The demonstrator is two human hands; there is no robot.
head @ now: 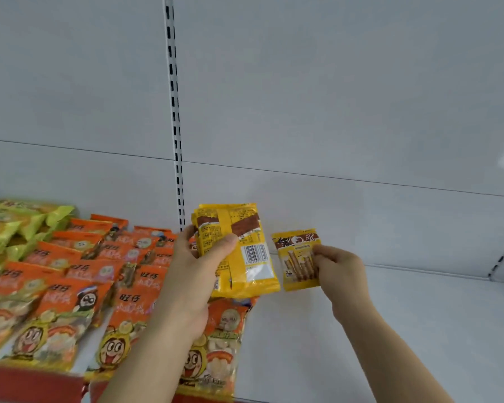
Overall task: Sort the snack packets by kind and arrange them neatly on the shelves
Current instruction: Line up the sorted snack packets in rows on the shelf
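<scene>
- Left hand (197, 266) grips a small stack of yellow packets (239, 251), thumb across the front, fingers curled behind; backs face the camera, with a barcode showing on the front one.
- The stack is held up above the shelf (404, 315), tilted slightly, its lower edge over the top of the nearest orange packet.
- Exact count in the stack: cannot tell, at least two edges show.
- Right hand (342, 270) pinches a single yellow packet (298, 260) by its right edge, fingertips curled onto it; printed front faces the camera, showing rolled wafer sticks.
- Single packet is upright, just right of the stack, with a narrow gap between them; it is held up in front of the back panel, and whether its bottom edge touches the shelf cannot be told.
- Orange packets (79, 274) cover the left part of the shelf in overlapping rows, lying face up, with a cartoon face on each.
- One orange packet (216, 338) lies under the left forearm, near the shelf's front edge.
- Green packets (21, 225) are piled at the far left rear, behind the orange rows and touching them.
- Red strip (33, 382) runs along the shelf's front edge at lower left.
- Slotted upright rail (175, 112) runs down the grey back panel (332, 82), ending behind the stack.
- Shelf right of the hands is bare white.
</scene>
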